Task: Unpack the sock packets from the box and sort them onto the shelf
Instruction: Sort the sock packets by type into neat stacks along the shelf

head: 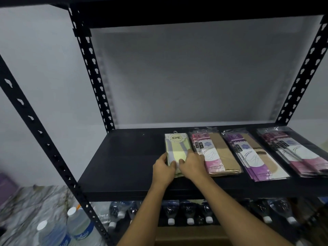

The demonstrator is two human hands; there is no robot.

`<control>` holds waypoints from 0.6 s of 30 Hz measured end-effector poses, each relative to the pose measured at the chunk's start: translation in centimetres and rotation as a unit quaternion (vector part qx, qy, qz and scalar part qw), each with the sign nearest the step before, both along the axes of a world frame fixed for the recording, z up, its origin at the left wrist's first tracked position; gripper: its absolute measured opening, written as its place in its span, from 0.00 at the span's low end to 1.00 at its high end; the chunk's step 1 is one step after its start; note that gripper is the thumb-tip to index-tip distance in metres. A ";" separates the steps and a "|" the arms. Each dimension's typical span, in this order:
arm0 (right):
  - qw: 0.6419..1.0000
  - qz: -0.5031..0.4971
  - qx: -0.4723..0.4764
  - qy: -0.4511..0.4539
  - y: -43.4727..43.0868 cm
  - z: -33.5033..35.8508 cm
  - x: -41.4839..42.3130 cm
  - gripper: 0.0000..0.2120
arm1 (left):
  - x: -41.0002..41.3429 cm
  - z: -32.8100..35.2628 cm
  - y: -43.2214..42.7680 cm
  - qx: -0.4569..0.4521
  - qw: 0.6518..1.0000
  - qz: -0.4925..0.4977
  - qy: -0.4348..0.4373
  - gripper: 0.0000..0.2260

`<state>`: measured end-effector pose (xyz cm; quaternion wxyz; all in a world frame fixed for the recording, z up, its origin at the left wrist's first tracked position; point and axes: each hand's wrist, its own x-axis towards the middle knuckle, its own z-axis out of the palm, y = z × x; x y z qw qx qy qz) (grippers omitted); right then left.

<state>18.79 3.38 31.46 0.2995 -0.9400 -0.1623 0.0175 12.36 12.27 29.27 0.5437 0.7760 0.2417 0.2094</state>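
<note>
A pale green sock packet with a round label lies flat on the black shelf board. My left hand holds its lower left edge and my right hand rests on its lower right corner. To its right lie a pink-and-tan stack of packets, a purple stack and a pink stack at the far right. The box is out of view.
Black perforated uprights frame the shelf, with another board overhead. Several water bottles lie on the level below. More bottles stand at lower left beside the rack. The left half of the board is bare.
</note>
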 end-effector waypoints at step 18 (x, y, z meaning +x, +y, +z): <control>0.994 0.000 0.107 0.037 -0.9 -0.2 -0.4 0.21 | -0.2 -0.5 -1.2 -0.036 0.999 -0.004 -0.011 0.18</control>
